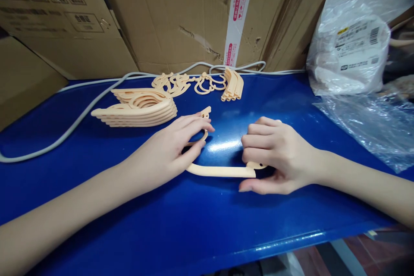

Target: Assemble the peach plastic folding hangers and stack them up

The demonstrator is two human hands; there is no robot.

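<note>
A cream plastic hanger arm (220, 171) spans the gap between my hands, low over the blue table. My left hand (174, 142) is closed over its curved left end, thumb below and fingers above. A notched tip (206, 112) and a thin curved strip show past those fingers. At the arm's right end my right hand (281, 155) has its fingers curled around a cream plastic piece (258, 165) with a small dark hole. Most of that piece is hidden under the hand, and I cannot tell whether it is joined to the arm.
Behind my left hand lies a stack of cream hanger parts (139, 114). Farther back are loose hooks (207, 84) and short curved tubes (233, 85). A white cable (80, 116) runs along the back and left. Cardboard boxes (181, 17) stand behind; plastic-wrapped goods (352, 51) sit right.
</note>
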